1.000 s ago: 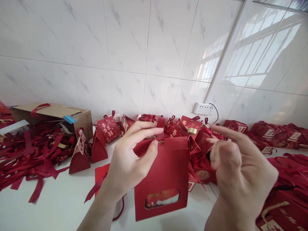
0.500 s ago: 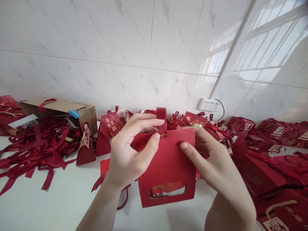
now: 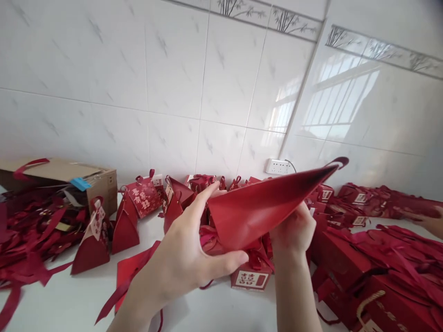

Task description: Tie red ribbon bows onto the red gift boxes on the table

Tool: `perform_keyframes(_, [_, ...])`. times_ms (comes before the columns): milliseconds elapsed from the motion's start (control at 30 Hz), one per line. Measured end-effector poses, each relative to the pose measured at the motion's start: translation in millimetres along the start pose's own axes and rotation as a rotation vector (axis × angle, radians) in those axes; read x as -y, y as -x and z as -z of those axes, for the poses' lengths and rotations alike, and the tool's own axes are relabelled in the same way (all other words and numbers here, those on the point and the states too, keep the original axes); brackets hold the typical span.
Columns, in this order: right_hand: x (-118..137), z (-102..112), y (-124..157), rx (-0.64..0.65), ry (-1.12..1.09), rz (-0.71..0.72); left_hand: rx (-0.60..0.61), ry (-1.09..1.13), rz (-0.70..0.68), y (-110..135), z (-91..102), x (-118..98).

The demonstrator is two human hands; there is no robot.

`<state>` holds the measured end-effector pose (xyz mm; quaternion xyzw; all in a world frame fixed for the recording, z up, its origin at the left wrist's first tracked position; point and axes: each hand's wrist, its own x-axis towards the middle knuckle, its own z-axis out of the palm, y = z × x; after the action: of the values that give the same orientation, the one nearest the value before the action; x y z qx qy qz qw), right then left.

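left hand (image 3: 187, 258) grips red bag (image 3: 263, 207), centre | right hand (image 3: 294, 230) holds it, fingertips hidden behind | pyramid boxes (image 3: 93, 246), cardboard box (image 3: 102, 182) left

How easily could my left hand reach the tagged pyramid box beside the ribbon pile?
Probably yes. Only bare tabletop and a flat red card lie between the left hand and the tagged pyramid box. But it holds the red bag with the right hand, so it must let go first.
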<state>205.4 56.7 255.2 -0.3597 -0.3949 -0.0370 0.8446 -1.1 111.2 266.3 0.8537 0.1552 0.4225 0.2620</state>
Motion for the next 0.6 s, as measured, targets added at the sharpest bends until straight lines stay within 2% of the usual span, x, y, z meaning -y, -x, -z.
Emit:
perform_keyframes(300, [17.7,-9.5,5.7,0.031,-0.401,-0.063,-0.072,-0.035,-0.157,2.3,2.0,-5.7])
perform_keyframes(400, [21.5,-9.5,3.9,0.029,-0.380,-0.071,-0.074,0.006,-0.160,4.7,3.4,-8.0])
perform_keyframes(500, [25.8,-6.8,2.9,-0.069,-0.268,-0.176,-0.144,0.178,-0.057,2.6,4.6,-7.2])
perform_keyframes(567, [29.9,-4.5,4.7,-0.080,-0.213,-0.310,-0.233,0.350,0.126,-4.0,4.7,-2.0])
perform_keyframes(600, [32.0,-3.4,6.3,-0.058,-0.198,-0.370,-0.234,0.442,0.241,-8.6,4.4,2.3])
